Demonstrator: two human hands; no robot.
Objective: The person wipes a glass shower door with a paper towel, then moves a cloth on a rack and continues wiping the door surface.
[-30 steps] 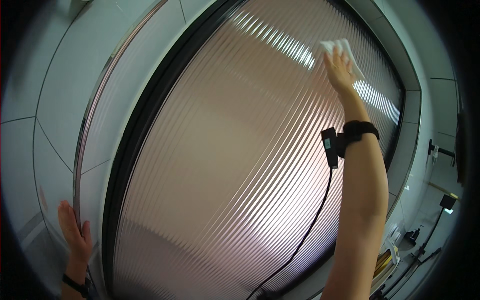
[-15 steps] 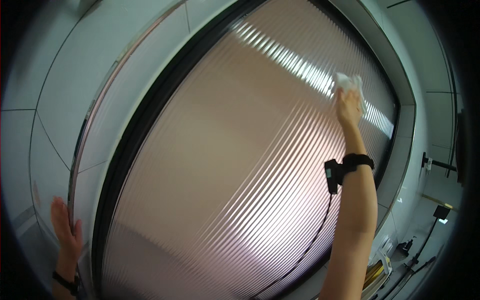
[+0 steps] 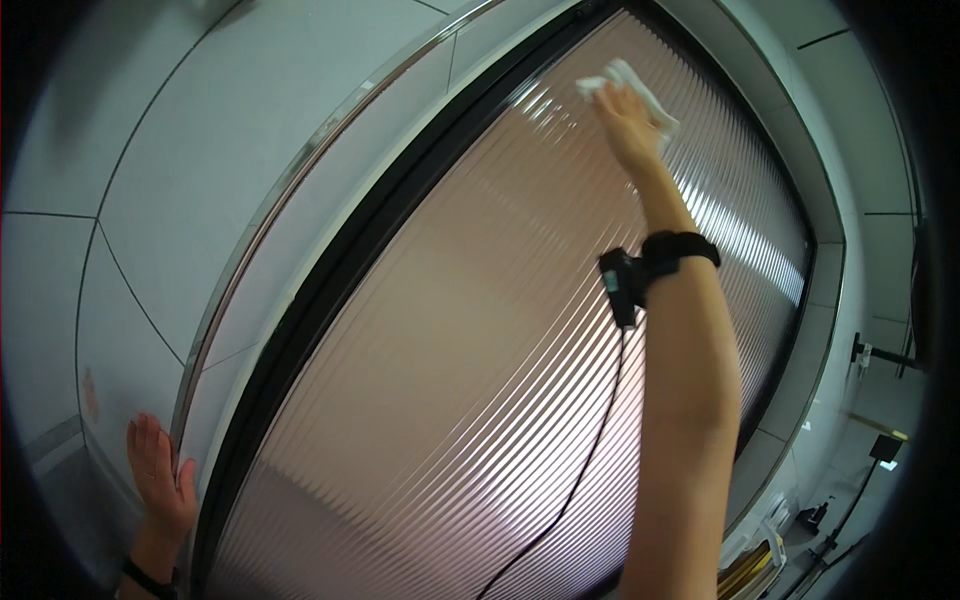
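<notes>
A white cloth (image 3: 655, 112) is pressed to a ribbed glass panel (image 3: 430, 330) near its top. My right hand (image 3: 628, 125) holds the cloth there, with the fingers spread over it. On that wrist sits a black strap with a small black device (image 3: 620, 285), from which a thin cable hangs. Low on the left, my left hand (image 3: 163, 485) rests against the tiled wall (image 3: 190, 150), its fingers stretched out. Between its thumb and fingers runs the metal edge trim (image 3: 240, 260) of the wall corner. A black band circles the left wrist.
A black frame (image 3: 330, 310) surrounds the glass, set back in a tiled recess. To the right are a wall-mounted black bar (image 3: 885, 355), a dark pump bottle (image 3: 815, 515) and a pale holder with yellow items (image 3: 750, 570).
My right hand has slid the cloth up and to the left across the glass. The view has shifted a little; my left hand stays at the metal trim.
</notes>
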